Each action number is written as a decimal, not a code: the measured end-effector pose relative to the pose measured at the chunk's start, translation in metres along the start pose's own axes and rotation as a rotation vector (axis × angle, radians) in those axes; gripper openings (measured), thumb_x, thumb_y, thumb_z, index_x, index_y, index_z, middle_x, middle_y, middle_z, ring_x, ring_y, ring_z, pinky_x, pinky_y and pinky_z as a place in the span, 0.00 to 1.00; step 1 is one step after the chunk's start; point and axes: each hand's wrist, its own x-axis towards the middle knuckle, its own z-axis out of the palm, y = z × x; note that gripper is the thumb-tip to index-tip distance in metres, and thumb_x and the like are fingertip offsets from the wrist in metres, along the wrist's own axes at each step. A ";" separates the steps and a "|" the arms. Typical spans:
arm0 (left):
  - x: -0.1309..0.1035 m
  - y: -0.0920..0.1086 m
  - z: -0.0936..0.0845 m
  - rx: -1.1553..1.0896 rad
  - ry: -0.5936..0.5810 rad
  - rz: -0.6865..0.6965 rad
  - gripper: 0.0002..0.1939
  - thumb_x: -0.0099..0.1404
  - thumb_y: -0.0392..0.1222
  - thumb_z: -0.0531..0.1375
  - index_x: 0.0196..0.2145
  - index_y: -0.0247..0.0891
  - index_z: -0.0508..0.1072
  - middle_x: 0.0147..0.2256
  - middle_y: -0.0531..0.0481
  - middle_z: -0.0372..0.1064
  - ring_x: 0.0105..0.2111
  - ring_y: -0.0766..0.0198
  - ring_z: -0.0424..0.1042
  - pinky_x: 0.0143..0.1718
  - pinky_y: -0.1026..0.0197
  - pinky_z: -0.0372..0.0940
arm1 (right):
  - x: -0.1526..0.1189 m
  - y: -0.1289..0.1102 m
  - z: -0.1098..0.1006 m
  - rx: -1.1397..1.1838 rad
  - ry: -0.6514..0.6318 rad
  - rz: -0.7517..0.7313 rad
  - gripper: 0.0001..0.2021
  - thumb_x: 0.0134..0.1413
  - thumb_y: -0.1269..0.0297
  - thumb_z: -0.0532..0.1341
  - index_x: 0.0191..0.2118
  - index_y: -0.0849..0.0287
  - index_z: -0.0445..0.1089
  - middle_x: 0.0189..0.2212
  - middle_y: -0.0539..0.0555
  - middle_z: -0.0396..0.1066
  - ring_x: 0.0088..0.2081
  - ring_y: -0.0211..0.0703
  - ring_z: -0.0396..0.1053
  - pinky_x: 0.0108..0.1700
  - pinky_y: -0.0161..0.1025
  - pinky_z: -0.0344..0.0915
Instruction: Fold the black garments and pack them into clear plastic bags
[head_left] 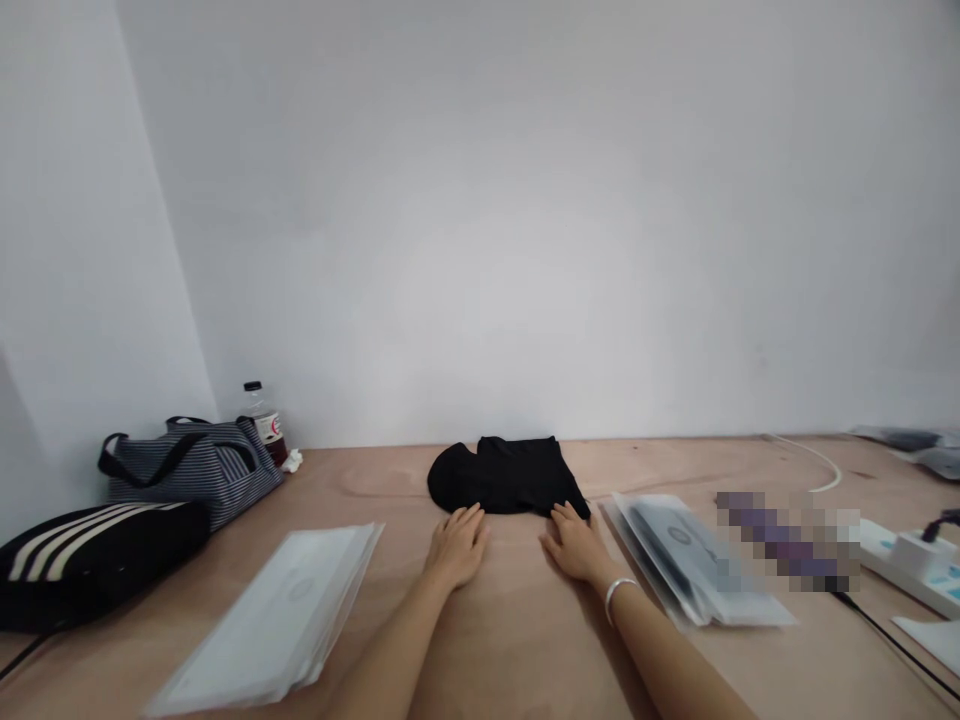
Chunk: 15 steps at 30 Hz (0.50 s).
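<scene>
A piece of black cloth (517, 475) lies flat on the table near the wall, with a rounded lobe at its left end and a squarer right part. Its exact kind cannot be made out. My left hand (456, 545) rests palm down at its near edge, fingertips touching the fabric and fingers stretched out. At the near right corner, my right hand (576, 545) lies palm down too, its fingers on the cloth's edge. Neither hand grips anything. Just right of my right hand is a stack of frosted plastic bags (694, 560) with something dark inside.
More frosted plastic bags (274, 610) lie on the wooden table (510, 640) at left. Beyond are a black striped pouch (105, 560), a striped bag (202, 465) and a bottle (266, 425). At right sit a blurred-out object (787, 540) with a cable and a power strip (911, 565).
</scene>
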 end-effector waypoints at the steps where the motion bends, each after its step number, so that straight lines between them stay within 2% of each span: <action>1: 0.000 0.001 -0.001 -0.002 0.007 -0.006 0.21 0.65 0.45 0.44 0.52 0.38 0.62 0.54 0.49 0.58 0.54 0.58 0.54 0.52 0.54 0.51 | 0.000 0.001 0.000 0.005 0.000 0.005 0.25 0.53 0.59 0.48 0.54 0.67 0.56 0.56 0.63 0.51 0.58 0.55 0.41 0.54 0.59 0.38; 6: -0.001 0.003 -0.003 0.001 0.027 -0.017 0.20 0.65 0.44 0.44 0.50 0.36 0.65 0.52 0.49 0.60 0.52 0.61 0.57 0.52 0.59 0.51 | -0.004 0.001 0.001 0.034 0.028 0.022 0.21 0.53 0.59 0.48 0.51 0.62 0.59 0.54 0.62 0.55 0.56 0.52 0.48 0.53 0.55 0.42; 12: -0.001 0.004 -0.003 0.026 0.002 0.012 0.20 0.63 0.46 0.46 0.52 0.47 0.61 0.55 0.54 0.55 0.51 0.55 0.57 0.49 0.52 0.53 | -0.003 0.002 0.001 0.051 0.046 0.033 0.21 0.52 0.58 0.50 0.50 0.63 0.60 0.56 0.61 0.51 0.56 0.51 0.49 0.53 0.53 0.43; 15: 0.000 0.004 -0.002 0.032 0.000 0.020 0.21 0.63 0.47 0.47 0.53 0.46 0.60 0.55 0.53 0.55 0.50 0.52 0.57 0.48 0.49 0.53 | -0.003 0.004 0.003 0.052 0.063 0.038 0.22 0.52 0.58 0.50 0.50 0.63 0.60 0.56 0.61 0.51 0.56 0.51 0.50 0.54 0.52 0.43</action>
